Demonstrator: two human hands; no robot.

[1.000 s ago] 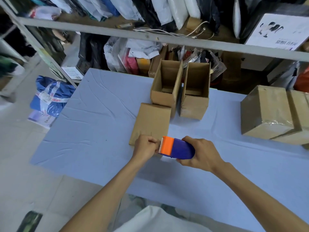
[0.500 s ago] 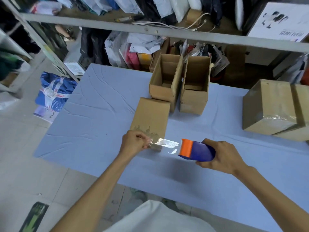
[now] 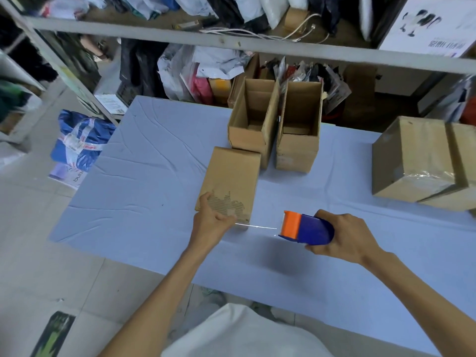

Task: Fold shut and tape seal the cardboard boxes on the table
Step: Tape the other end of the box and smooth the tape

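Observation:
A closed cardboard box [image 3: 231,176] lies on the blue table [image 3: 144,186], its near end torn on the surface. My left hand [image 3: 210,221] pinches the end of a clear tape strip [image 3: 257,226] against that near end. The strip stretches right to a blue and orange tape dispenser [image 3: 305,228], which my right hand [image 3: 342,237] grips a little above the table. Behind the closed box stand two open cardboard boxes [image 3: 253,124] [image 3: 300,130] side by side, flaps up.
Two taped boxes [image 3: 414,161] sit at the table's right edge. A grey shelf rail [image 3: 231,39] crosses above the far side, with bags and cables behind it. A blue bag [image 3: 79,143] lies on the floor to the left.
My right hand has pulled the dispenser away to the right, drawing out a length of tape. My left hand stays at the box's near end holding the tape's end.

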